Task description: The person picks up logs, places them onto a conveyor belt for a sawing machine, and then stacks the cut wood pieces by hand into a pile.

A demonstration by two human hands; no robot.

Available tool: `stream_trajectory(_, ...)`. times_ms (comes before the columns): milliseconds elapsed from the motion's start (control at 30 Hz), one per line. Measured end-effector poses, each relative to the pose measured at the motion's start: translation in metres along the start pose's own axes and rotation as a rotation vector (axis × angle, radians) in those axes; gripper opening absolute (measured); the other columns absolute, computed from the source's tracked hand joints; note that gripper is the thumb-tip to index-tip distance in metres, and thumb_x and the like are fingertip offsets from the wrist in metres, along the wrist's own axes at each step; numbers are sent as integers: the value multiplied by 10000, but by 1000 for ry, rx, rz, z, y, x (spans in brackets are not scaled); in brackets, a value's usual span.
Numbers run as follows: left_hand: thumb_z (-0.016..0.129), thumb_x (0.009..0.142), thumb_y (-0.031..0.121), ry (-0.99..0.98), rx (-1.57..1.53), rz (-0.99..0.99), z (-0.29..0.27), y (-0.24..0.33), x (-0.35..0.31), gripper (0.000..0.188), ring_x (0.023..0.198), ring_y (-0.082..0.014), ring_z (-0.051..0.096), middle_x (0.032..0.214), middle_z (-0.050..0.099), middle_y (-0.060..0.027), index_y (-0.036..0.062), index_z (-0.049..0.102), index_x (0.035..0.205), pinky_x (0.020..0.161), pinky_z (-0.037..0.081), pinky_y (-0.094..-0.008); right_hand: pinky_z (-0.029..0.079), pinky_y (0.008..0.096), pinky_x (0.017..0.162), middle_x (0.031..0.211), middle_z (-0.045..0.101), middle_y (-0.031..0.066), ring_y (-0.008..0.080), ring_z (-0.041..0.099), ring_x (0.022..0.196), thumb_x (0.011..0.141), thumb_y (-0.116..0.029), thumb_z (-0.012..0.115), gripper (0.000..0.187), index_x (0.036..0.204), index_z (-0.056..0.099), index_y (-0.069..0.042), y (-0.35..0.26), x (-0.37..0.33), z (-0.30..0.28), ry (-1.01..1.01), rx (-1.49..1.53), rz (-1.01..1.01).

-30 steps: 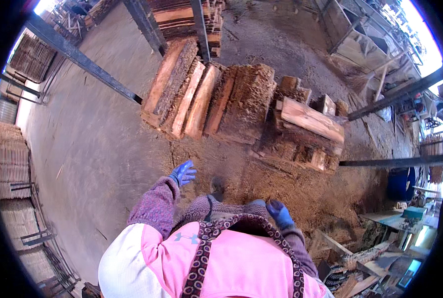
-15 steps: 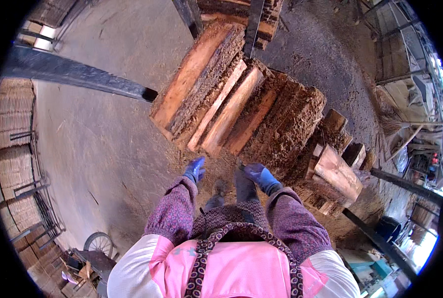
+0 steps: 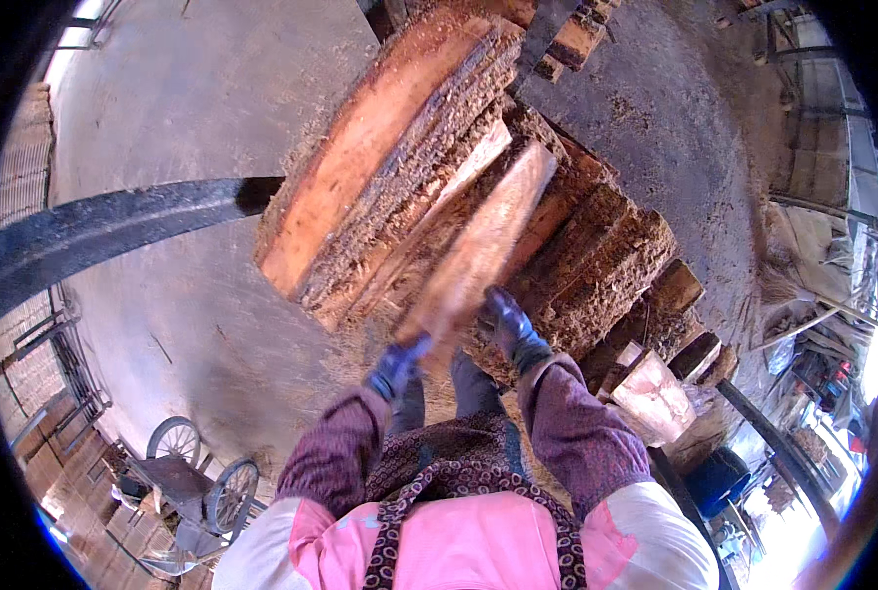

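Note:
A pale wooden plank (image 3: 488, 231) lies at a slant over the stack, its near end smeared by motion. My left hand (image 3: 399, 366), in a blue glove, is closed on that near end. On the plank's right edge, a little farther up, my right hand (image 3: 511, 329) grips with its gloved fingers, partly hidden by the wood. Left of the plank is a narrower pale board (image 3: 468, 165), and beyond it a thick reddish slab (image 3: 360, 147) with rough bark along its side.
Sawdust-covered timber (image 3: 596, 256) fills the stack's right side. Short cut blocks (image 3: 655, 393) sit nearer on the right. A dark metal beam (image 3: 124, 221) reaches in from the left. A two-wheeled cart (image 3: 188, 492) stands at lower left, a dark blue barrel (image 3: 719, 482) at lower right.
Both hands have come onto the plank, which has shifted and turned, its near end now by my left hand. The view has moved closer to the stack.

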State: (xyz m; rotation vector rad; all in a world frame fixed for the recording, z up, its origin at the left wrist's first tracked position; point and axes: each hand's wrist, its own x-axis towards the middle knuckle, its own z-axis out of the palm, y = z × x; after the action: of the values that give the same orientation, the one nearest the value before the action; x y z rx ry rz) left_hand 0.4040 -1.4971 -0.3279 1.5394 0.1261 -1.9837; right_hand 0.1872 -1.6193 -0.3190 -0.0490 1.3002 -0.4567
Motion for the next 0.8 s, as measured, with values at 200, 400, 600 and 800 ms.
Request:
stream_trajectory(200,660,846,294,-88,211,109,77,42,-113,373,812,-93,565,951,625,1,51,605,1123,697,478,-258,466,323,796,1021,626,46,163,583,878,847,-343,617,456,1148,574,-2,-22,-10,17,19,-99,-233)
stream_trajectory(400,619,842,110,77,731,626,-11,164,-152,329,1031,-154,552,1088,610,-86,7,566,1150,883,450,-293,462,300,799,1019,619,47,143,576,889,830,-202,653,379,1130,570,13,-60,-124,88,-44,87,-473)
stream_trajectory(600,666,820,292,214,795,1097,-14,345,-67,489,1064,-224,561,1189,572,-156,-16,536,1177,906,434,-326,391,274,944,1175,550,88,158,510,1067,880,-239,614,492,1247,457,48,-96,-112,221,-109,-109,-880)
stream_trajectory(800,686,754,475,89,1044,724,7,380,-44,680,1002,-270,602,1082,632,-154,-13,520,1197,862,459,-346,395,256,920,1143,560,71,152,530,1018,881,-179,615,434,1215,464,53,-43,-34,258,-53,126,-677)
